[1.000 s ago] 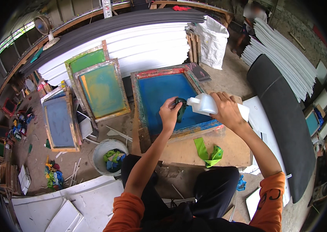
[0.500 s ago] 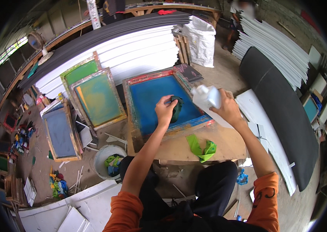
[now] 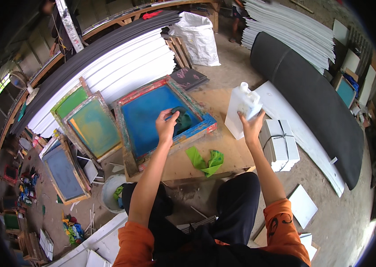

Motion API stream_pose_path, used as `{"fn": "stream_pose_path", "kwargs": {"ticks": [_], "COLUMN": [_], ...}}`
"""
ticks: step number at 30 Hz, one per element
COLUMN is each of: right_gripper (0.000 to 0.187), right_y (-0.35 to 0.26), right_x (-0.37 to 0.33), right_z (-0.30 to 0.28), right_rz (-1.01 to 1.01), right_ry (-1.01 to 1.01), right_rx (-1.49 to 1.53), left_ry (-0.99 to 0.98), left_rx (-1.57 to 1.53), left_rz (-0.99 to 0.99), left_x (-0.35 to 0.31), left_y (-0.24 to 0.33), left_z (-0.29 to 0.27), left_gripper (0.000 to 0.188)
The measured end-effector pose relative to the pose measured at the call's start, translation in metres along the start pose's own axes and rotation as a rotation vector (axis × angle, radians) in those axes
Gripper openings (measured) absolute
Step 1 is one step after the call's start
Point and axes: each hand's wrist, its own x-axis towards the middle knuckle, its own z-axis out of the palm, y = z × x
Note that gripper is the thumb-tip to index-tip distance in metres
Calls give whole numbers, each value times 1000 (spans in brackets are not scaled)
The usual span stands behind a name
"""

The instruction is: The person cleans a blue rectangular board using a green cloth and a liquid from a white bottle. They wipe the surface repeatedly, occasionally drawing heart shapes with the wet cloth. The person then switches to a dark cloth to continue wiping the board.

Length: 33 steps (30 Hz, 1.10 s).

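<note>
Bottle (image 3: pixel 237 109) and dark cloth (image 3: pixel 184 122), one per hand (image 3: pixel 252 124)

Single head view: left fisheye of a head-worn pair, aimed down and forward over the wearer's dark trouser legs (image 3: pixel 239 200). Bare forearms (image 3: pixel 147 189) enter from lower edge. Left hand (image 3: pixel 167 127) and right hand (image 3: pixel 251 125) close range, mid-frame; blue screen-printing frame (image 3: pixel 143 118) near, white sheet stack (image 3: pixel 103 73) farther back. Upright, unmirrored; wide coverage, edges bowed, dark rim.

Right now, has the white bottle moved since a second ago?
Yes: the white bottle went right, away from the blue screen, and is now upright.
</note>
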Motion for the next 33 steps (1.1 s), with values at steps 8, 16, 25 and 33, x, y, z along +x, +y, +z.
{"fn": "stream_pose_path", "kwargs": {"ticks": [8, 16, 25, 33], "right_gripper": [77, 56, 28, 32], "right_y": [-46, -134, -101, -78], "right_x": [-57, -85, -94, -105], "right_z": [-15, 124, 200, 212], "right_rz": [-152, 269, 218, 72], "right_ry": [233, -712, -655, -588], "right_rx": [-149, 637, 287, 142], "left_ry": [-72, -140, 223, 329], "left_rx": [-205, -309, 572, 901], "left_rz": [-56, -157, 221, -209], "left_x": [-4, -13, 42, 119], "left_y": [11, 42, -21, -69], "left_z": [-12, -63, -181, -207], "left_gripper": [38, 41, 49, 86]}}
